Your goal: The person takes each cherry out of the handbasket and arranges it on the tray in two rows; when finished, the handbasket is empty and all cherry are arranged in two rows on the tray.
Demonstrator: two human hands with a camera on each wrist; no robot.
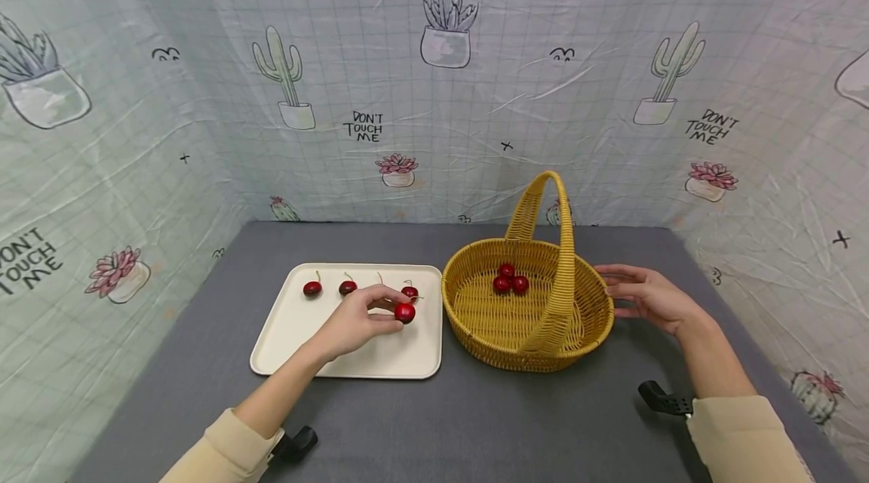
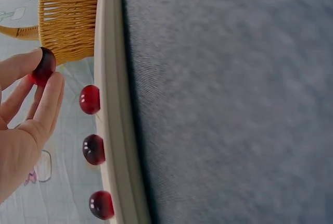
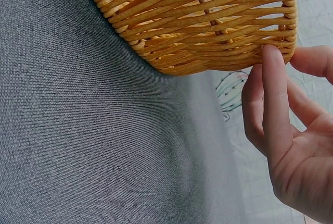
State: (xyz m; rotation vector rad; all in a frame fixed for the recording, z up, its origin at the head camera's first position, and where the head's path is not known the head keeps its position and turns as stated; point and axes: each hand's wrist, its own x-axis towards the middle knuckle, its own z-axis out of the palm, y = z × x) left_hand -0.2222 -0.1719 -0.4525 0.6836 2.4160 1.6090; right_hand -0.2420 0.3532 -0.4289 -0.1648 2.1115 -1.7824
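Observation:
My left hand (image 1: 360, 323) pinches a dark red cherry (image 1: 404, 312) between thumb and fingertips, above the right part of the cream tray (image 1: 414, 362). On the tray lie more cherries with stems, one at the left (image 1: 312, 289), another beside it (image 1: 348, 287) and one just behind the held cherry (image 1: 409, 292). A further stem shows behind my hand. To the tray's right stands a yellow wicker basket (image 1: 475, 339) with three cherries (image 1: 511, 281) inside. My right hand (image 1: 655, 300) holds the basket's right rim by the fingertips, seen closely in the right wrist view.
A tall arched handle (image 1: 562, 264) spans the basket. Grey cloth (image 1: 475, 423) covers the table, and patterned fabric walls (image 1: 353, 75) enclose its back and sides. Black wrist devices sit by both sleeves.

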